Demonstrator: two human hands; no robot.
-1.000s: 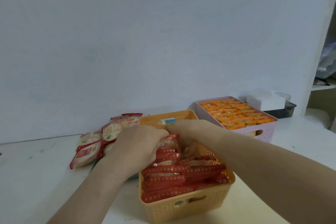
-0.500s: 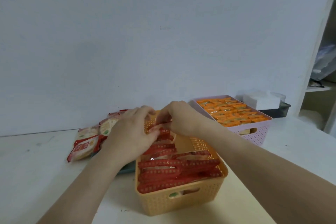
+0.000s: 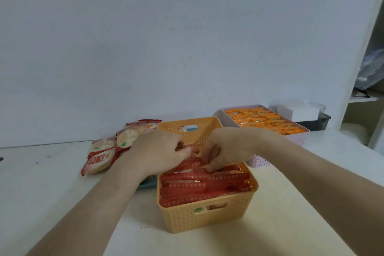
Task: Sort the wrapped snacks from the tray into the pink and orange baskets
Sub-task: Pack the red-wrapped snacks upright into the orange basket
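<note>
Plain pale wall (image 3: 187, 37) behind white table (image 3: 31, 193); white shelving unit (image 3: 365, 98) at right; light soft, even.

Your white worktop (image 3: 41, 193) carries the orange basket (image 3: 203, 220) nearest you, the pink basket (image 3: 259, 162) just behind it to the right, a teal tray (image 3: 147, 183) at left, and a dark tub (image 3: 315, 123) beyond.

Snack pile (image 3: 108, 151) left of near basket (image 3: 203, 218), far basket (image 3: 260, 162) behind right

A white table (image 3: 41, 193) stood against a pale wall (image 3: 166, 37). At far right, a white box (image 3: 301, 111) sat on a dark container (image 3: 318, 123) — beside a white shelf unit (image 3: 363, 98) holding a crumpled plastic bag (image 3: 372, 68).
</note>
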